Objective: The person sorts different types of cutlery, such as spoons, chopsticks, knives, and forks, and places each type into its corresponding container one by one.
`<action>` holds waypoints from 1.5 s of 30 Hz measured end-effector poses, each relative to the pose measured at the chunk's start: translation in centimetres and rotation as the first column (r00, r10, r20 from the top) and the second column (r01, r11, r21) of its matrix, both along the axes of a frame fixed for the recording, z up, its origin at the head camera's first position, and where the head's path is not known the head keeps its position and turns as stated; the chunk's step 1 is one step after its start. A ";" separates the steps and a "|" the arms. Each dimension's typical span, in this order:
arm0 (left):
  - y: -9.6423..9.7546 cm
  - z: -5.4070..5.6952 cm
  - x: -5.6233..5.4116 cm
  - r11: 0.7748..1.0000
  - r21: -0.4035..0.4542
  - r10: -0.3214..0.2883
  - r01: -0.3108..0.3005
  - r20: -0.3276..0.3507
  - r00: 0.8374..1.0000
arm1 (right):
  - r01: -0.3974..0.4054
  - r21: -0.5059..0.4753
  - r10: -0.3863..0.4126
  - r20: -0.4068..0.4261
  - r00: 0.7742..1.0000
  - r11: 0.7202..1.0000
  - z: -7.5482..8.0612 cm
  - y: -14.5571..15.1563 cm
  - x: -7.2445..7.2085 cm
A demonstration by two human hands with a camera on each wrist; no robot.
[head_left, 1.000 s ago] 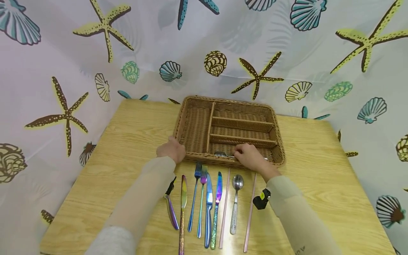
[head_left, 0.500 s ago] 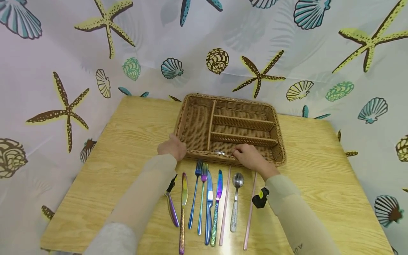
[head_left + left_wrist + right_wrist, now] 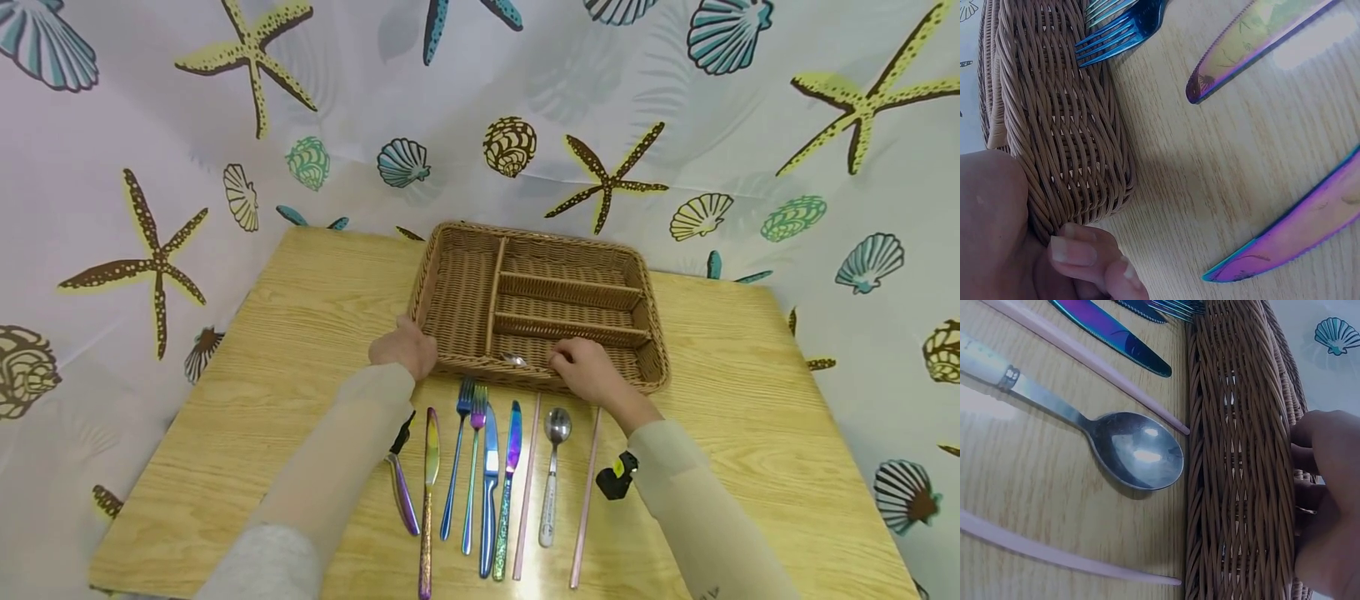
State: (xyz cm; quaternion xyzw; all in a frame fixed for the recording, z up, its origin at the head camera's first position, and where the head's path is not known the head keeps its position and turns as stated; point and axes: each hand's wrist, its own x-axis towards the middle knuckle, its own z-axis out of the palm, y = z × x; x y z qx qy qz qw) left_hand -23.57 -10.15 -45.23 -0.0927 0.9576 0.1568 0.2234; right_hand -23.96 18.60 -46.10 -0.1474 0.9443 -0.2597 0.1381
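Observation:
A brown wicker cutlery tray (image 3: 457, 364) with several compartments stands at the back of the table. My left hand (image 3: 405, 348) grips its front left corner; in the left wrist view the curled fingers (image 3: 1075, 252) lie at the wicker's lower edge. Over the front rim, my right hand (image 3: 588, 367) reaches into the front compartment with curled fingers, which pinch a spoon low behind the wicker. Only the bowl of that spoon (image 3: 515, 360) shows, left of the hand; its handle is hidden. From the right wrist view, the wicker wall (image 3: 1238, 462) covers the fingertips.
In front of the tray lie a spoon with a pale patterned handle (image 3: 553, 467), two pink chopsticks (image 3: 527, 492), two forks (image 3: 454, 475) and several shiny coloured knives (image 3: 490, 500). One knife (image 3: 405, 500) is partly under the left forearm. A shell-print cloth (image 3: 337, 100) hangs behind.
The spoon in the front compartment has sunk lower, and its handle, seen at the rim earlier, is now hidden. Both hands keep nearly the same places.

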 end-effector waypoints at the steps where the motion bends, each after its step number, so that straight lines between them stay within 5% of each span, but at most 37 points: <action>1: 0.0 0.0 0.0 1.000 0.000 -0.001 0.001 0.000 1.000 | 0.001 -0.004 -0.001 -0.023 1.000 1.000 0.0 0.1 0.1; 14: -0.2 -0.2 -0.4 1.000 -0.016 -0.004 0.004 -0.016 1.000 | 0.056 -0.080 -0.071 -0.196 0.978 0.995 0.7 1.8 1.4; 26: -0.2 0.0 -0.5 1.000 0.015 -0.003 0.003 -0.006 1.000 | 0.026 -0.094 -0.054 -0.312 0.949 0.995 1.9 2.9 5.1; 30: -0.3 -0.2 -0.5 1.000 0.024 0.005 -0.005 -0.001 1.000 | -0.014 -0.070 -0.005 -0.256 0.967 0.997 1.4 3.2 6.8; 35: -0.2 -0.4 -0.4 1.000 0.007 -0.001 0.001 -0.015 1.000 | -0.022 0.026 0.024 -0.067 0.997 0.999 0.4 4.0 8.6; 45: -0.3 -0.6 -0.3 1.000 0.002 0.001 -0.001 -0.027 1.000 | 0.065 0.170 -0.083 0.102 0.991 0.983 -1.2 4.5 11.6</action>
